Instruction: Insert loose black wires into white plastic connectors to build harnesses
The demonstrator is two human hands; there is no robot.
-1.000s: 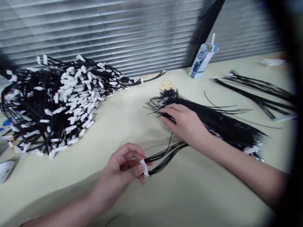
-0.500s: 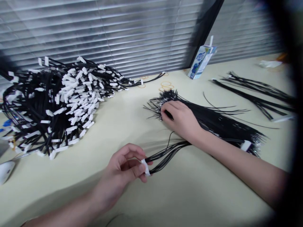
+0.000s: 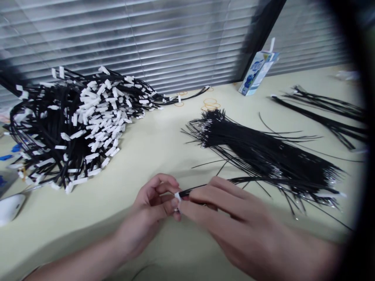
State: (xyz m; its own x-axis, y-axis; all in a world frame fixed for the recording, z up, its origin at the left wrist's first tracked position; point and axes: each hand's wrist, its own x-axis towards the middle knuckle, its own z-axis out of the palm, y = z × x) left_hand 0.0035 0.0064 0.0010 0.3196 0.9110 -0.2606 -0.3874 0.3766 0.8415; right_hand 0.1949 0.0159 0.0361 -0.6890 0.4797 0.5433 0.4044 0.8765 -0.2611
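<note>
While both hands meet at near centre: fitting step in hand, by the look of it.
Left hand (image 3: 152, 205): thumb and fingers pinched shut on a small white connector (image 3: 177, 196), held just above the table (image 3: 152, 150).
Right hand (image 3: 231, 224): fingers closed on a thin black wire (image 3: 195, 190) right at the connector's mouth, tips touching the left-hand fingers.
Wire: runs from the connector rightward, low over the table, toward the loose bundle.
Loose wire bundle (image 3: 263, 150): lying right of centre, bare ends fanned toward the far left, just beyond the hands.
Finished heap (image 3: 76, 121): far left, black wires with white connectors, well apart from the hands.
Rubber bands (image 3: 209, 103): far centre, beside the bundle's tips.
Carton (image 3: 258, 74): far right, against the blinds.
Step, as judged: seating a wire end into the connector; whether already seated, hidden by fingers.
Next move calls for: steady connector, straight push, no bending of the fine tip.
</note>
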